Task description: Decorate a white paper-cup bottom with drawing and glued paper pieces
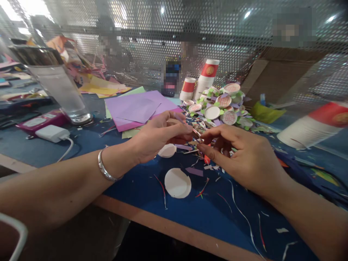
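Observation:
My left hand (159, 136), with a silver bangle at the wrist, is pinched shut on a small scrap of paper that I cannot make out clearly. My right hand (241, 156) sits just to its right, fingers curled and meeting the left fingertips over a heap of paper scraps (206, 159). Below the hands a white paper disc (177, 183) lies flat on the blue table (136, 185). A second white disc (167, 150) peeks out under my left hand.
Purple and pink paper sheets (138, 108) lie behind the hands. A pile of decorated paper cup bottoms (223, 107) and stacked red-and-white cups (205, 78) stand at the back. A glass (65, 94), charger (53, 133) and a tipped cup (315, 125) flank them. A mesh screen stands behind, with people beyond it.

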The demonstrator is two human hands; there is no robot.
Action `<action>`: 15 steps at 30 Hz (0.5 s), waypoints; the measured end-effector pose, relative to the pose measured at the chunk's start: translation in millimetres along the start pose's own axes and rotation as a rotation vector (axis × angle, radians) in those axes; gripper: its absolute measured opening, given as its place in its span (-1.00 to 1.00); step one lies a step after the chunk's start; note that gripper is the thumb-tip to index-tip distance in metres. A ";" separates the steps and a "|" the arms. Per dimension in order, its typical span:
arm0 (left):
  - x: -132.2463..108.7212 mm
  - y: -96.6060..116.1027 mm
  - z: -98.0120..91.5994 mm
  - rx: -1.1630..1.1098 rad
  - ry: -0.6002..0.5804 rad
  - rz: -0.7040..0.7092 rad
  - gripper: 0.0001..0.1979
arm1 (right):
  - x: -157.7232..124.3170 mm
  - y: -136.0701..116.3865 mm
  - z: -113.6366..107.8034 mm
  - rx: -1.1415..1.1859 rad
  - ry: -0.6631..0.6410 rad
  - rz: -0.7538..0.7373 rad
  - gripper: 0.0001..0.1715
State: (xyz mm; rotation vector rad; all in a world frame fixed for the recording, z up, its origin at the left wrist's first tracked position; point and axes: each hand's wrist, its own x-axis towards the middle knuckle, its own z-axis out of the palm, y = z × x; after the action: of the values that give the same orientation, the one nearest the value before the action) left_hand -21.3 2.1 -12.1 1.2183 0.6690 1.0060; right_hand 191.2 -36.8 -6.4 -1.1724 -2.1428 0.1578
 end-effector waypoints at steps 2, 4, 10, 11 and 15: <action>0.1 0.4 -0.5 -0.005 -0.010 0.023 -0.65 | -0.7 0.0 -0.3 -0.009 0.018 -0.009 -0.75; -0.1 0.5 -1.1 0.000 -0.030 0.056 -0.60 | -1.2 0.5 -0.6 -0.011 0.034 -0.005 -0.72; 0.9 -2.2 -4.5 -0.051 -0.135 0.077 -0.50 | 0.1 3.0 0.1 -0.015 0.024 -0.006 -0.68; 1.3 -2.7 -4.9 -0.053 -0.147 0.075 -0.49 | 0.5 3.3 0.4 -0.023 0.022 -0.013 -0.68; 1.7 -3.0 -5.5 -0.027 -0.175 0.060 -0.43 | 1.0 3.9 1.1 -0.050 0.035 -0.030 -0.66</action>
State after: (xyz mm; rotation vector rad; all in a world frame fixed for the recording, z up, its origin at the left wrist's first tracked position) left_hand -24.5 5.9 -16.2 1.2923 0.4837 0.9421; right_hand 192.9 -33.5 -8.3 -1.1625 -2.1431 0.0708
